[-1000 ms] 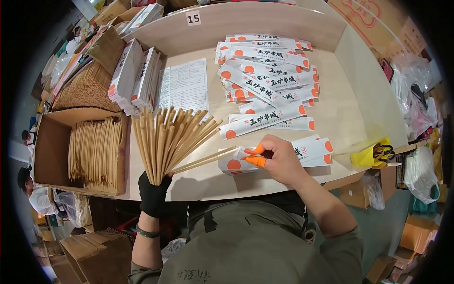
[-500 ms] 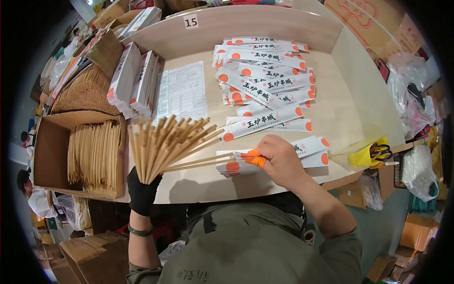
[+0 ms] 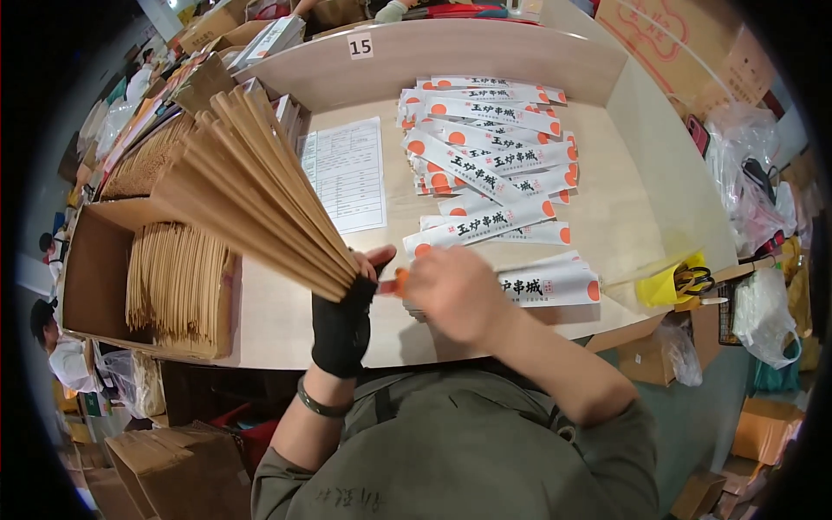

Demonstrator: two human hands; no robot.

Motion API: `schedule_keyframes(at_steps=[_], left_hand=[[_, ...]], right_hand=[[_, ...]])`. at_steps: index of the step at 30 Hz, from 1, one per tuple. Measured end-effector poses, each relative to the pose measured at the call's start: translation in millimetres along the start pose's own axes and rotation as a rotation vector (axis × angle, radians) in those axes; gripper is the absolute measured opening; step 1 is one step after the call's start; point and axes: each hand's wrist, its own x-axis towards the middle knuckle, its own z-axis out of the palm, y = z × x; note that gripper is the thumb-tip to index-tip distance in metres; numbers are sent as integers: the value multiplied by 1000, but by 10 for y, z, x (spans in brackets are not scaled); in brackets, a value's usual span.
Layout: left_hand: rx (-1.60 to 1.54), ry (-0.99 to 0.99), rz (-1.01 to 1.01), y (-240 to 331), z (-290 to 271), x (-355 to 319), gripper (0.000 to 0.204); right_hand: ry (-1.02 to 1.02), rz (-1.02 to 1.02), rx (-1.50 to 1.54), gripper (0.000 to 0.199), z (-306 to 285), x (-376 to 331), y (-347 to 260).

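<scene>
My left hand [image 3: 343, 331], in a black fingerless glove, is closed around the lower ends of a thick fan of wooden chopsticks [image 3: 260, 195]. The bundle leans up and to the left, its far ends smeared by motion. Just right of that grip is my right hand [image 3: 464, 295], bare but for an orange finger cover. Its fingers are blurred, and what they hold, if anything, cannot be made out. A stack of white paper chopstick sleeves [image 3: 559, 282] lies partly hidden under my right hand and forearm. Beyond it is a loose pile of printed sleeves [image 3: 490, 156].
A cardboard box [image 3: 95, 295] of upright chopsticks stands at the left, with more chopsticks behind it. A printed sheet [image 3: 351, 186] lies flat on the table. Scissors [image 3: 693, 279] sit in a yellow holder at the right edge. A raised panel [image 3: 485, 48] borders the table's far side.
My left hand has moved right and swung the chopstick bundle, now tilted further up-left. My right hand has moved left toward it. The chopsticks that stretched between the hands no longer show.
</scene>
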Motion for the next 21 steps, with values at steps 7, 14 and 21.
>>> schedule_keyframes(at_steps=[7,14,21], left_hand=[[299,118,-195,-145,-511,5,13],[404,264,-204,-226,-643,-109,17],[605,282,-241,-127,-939,-225,12]], right_hand=[[-233,8,-123,26,-67,-552,76],[-111,144,17,18,-43,-694,25],[-4,307,127,18,-7,-670,114]])
